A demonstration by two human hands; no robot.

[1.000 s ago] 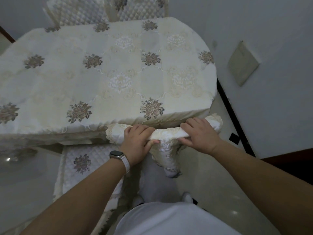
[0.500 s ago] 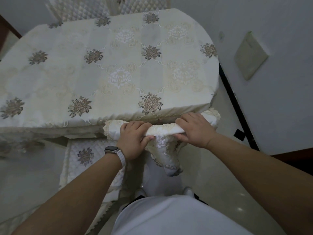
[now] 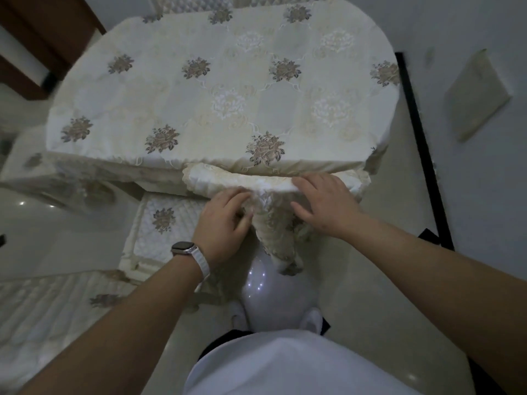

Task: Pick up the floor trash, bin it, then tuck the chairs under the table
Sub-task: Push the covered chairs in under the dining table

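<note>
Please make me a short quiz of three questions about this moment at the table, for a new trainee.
1. True or false: the left hand and the right hand both touch the covered chair back.
2. Which wrist bears the watch? A) left B) right C) neither
3. Fill in: the tablecloth has a pattern of ____.
Key: 1 true; 2 A; 3 flowers.

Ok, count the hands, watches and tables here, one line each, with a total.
Hands: 2, left hand and right hand
Watch: 1
Table: 1
Total: 4
</note>
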